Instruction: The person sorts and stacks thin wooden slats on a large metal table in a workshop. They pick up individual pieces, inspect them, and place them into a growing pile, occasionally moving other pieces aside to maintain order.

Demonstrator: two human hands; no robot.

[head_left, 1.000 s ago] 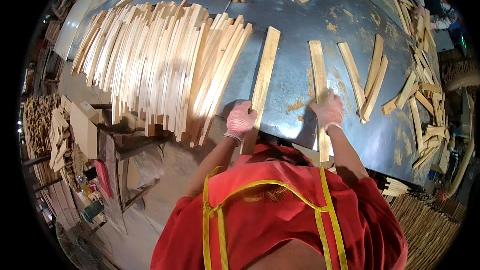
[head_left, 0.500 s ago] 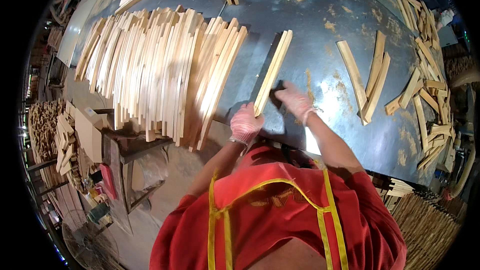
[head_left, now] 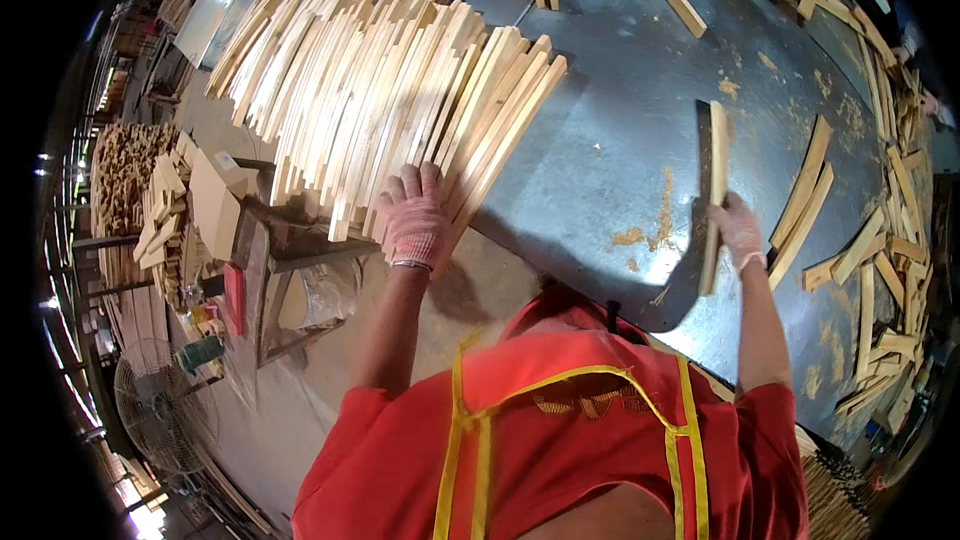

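- Strips of pale wood [head_left: 370,80] lie side by side in a long row on the left of the dark table [head_left: 600,150], their near ends reaching past its edge; the row sits farther right in view than half a second ago, as the whole scene does.
- Left hand [head_left: 414,225], in a pale gloved covering, has moved from the two upright-looking strips it held near the table edge onto the near ends of that row. Its fingers rest on top, slightly apart; whether the thumb presses on a strip I cannot tell.
- Right hand [head_left: 740,232], gloved likewise, has swung well out to the right. Its fingers are clamped on a single strip [head_left: 718,165], a little below the middle of its length.
- That single strip lay slanted beside the leaning pair earlier; now it points almost straight away from the person, a dark shadow along its left.
- Leaning pair [head_left: 802,185] remains just right of the right hand, near the loose pile [head_left: 895,270] at the table's right side.
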